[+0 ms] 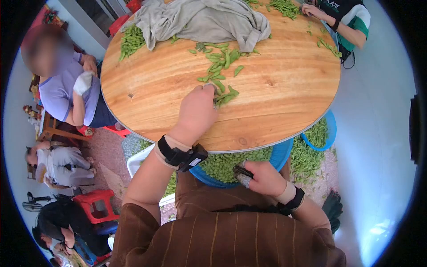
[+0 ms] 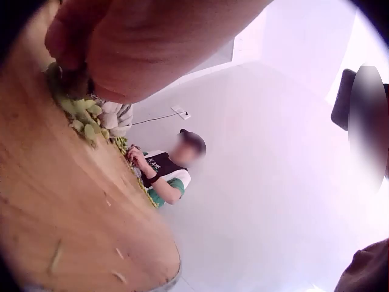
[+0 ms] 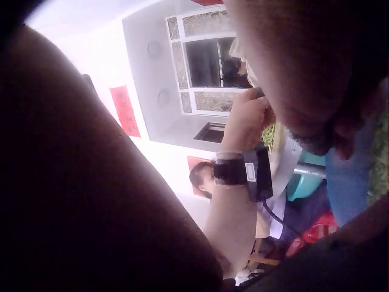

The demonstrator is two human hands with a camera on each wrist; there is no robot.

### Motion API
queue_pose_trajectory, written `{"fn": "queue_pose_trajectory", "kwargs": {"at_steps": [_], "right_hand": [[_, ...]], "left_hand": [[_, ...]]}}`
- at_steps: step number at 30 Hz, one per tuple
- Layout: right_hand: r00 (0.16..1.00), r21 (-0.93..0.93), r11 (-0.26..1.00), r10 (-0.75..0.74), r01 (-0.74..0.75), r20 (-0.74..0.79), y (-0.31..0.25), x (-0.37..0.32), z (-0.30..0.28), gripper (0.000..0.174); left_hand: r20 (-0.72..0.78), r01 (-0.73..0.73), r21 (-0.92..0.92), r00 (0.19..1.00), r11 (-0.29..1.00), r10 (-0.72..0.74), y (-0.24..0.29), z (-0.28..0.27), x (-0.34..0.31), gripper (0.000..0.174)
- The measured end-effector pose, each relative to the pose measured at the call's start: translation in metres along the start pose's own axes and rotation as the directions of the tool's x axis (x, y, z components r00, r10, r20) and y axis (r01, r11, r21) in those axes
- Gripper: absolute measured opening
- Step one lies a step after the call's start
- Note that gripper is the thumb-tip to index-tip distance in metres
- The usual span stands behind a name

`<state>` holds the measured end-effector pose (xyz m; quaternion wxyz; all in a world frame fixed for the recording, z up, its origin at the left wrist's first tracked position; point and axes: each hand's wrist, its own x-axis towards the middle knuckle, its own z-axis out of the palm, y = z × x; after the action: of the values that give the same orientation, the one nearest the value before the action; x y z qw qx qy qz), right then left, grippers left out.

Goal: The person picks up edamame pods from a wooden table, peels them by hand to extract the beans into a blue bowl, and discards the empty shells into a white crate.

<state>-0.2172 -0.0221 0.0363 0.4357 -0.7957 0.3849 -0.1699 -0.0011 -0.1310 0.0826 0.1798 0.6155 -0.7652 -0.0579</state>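
Observation:
In the head view my left hand reaches over the round wooden table. Its curled fingers are at a small bunch of green soybean pods, and one pod lies against the fingertips in the left wrist view. A trail of loose pods leads from there toward a grey cloth. Over a blue basin of shelled green beans hangs my right hand, its fingertips in dark, grey-stained covers. I cannot tell whether those fingers hold anything.
More pods lie beside the cloth. Under the table's right edge a blue tub stands among heaped pods. A white container is left of the basin. One person works across the table; another sits left.

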Motion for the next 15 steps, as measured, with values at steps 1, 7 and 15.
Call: {"fn": "queue_pose_trajectory", "kwargs": {"at_steps": [1, 7, 15], "right_hand": [[1.000, -0.008, 1.000, -0.011, 0.011, 0.007, 0.000, 0.001, 0.001, 0.016], [0.998, -0.013, 0.998, -0.063, 0.063, -0.007, 0.000, 0.005, 0.004, 0.016], [0.951, 0.499, 0.867, 0.147, 0.009, -0.271, -0.029, 0.018, -0.028, 0.023]], "left_hand": [[0.020, 0.027, -0.008, 0.999, 1.000, -0.026, -0.003, 0.001, -0.003, 0.023], [-0.174, 0.083, -0.084, 0.980, 0.993, -0.096, -0.011, -0.004, -0.029, 0.031], [0.252, 0.232, -0.803, 0.967, 0.549, -0.039, 0.015, -0.015, -0.082, 0.031]]}}
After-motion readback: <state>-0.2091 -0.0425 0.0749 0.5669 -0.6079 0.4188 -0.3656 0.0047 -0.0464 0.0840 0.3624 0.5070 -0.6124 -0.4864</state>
